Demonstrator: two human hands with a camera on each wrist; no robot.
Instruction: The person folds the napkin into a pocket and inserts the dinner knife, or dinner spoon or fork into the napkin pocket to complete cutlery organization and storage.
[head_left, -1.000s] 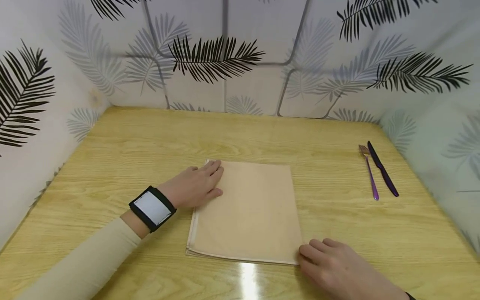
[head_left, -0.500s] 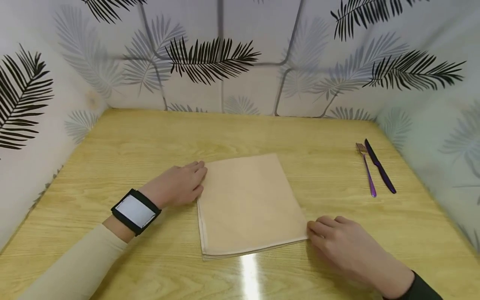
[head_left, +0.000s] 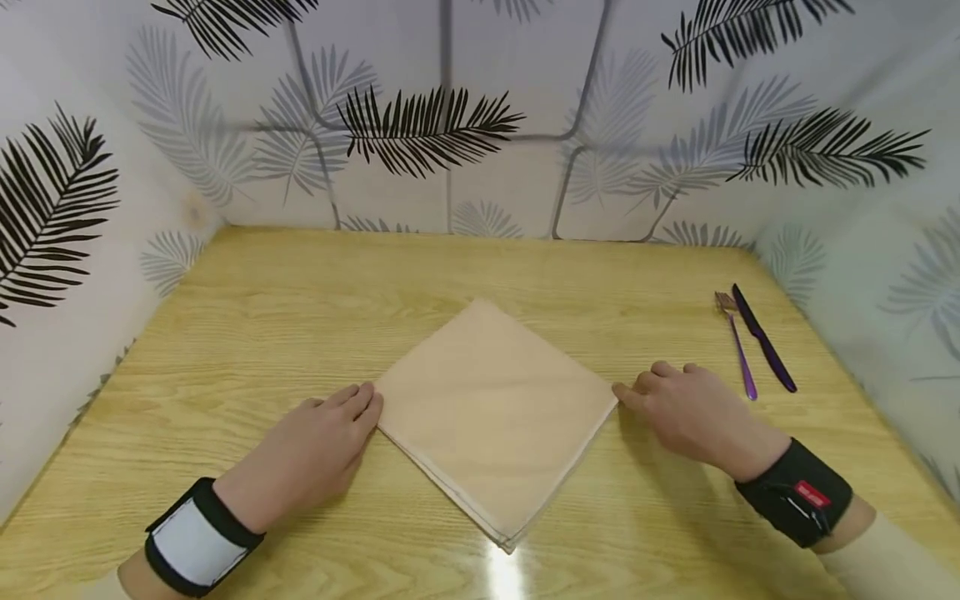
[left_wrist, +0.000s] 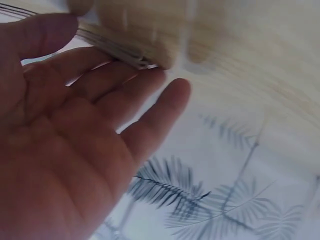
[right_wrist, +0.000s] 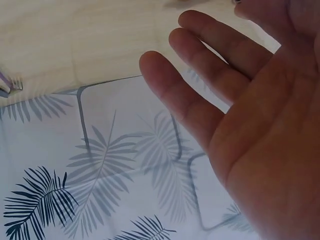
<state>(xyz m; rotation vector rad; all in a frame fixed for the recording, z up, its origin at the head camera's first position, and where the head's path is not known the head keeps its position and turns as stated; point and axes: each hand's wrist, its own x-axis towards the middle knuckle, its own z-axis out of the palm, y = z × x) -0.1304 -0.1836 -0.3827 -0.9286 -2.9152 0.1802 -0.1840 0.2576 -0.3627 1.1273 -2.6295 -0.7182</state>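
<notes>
A folded beige cloth napkin (head_left: 491, 408) lies flat on the table, turned like a diamond with one corner toward me. At its left corner, my left hand (head_left: 315, 450) touches the edge with fairly straight fingers. My right hand (head_left: 705, 417) rests its index fingertip at the right corner; its thumb is mostly hidden from above. The left wrist view shows the open left palm (left_wrist: 65, 155) beside the napkin's layered edge (left_wrist: 112, 47). In the right wrist view, the fingers (right_wrist: 182, 100) of the right hand are extended and spread.
A purple fork (head_left: 741, 350) and a dark purple knife (head_left: 763, 335) lie side by side at the right of the wooden table (head_left: 300, 292). Leaf-patterned cloth (head_left: 450, 192) hangs behind and along both sides of the table.
The napkin has turned from nearly square-on to a diamond. My left hand has moved left and toward me with its corner; my right hand has moved away from me to the right corner.
</notes>
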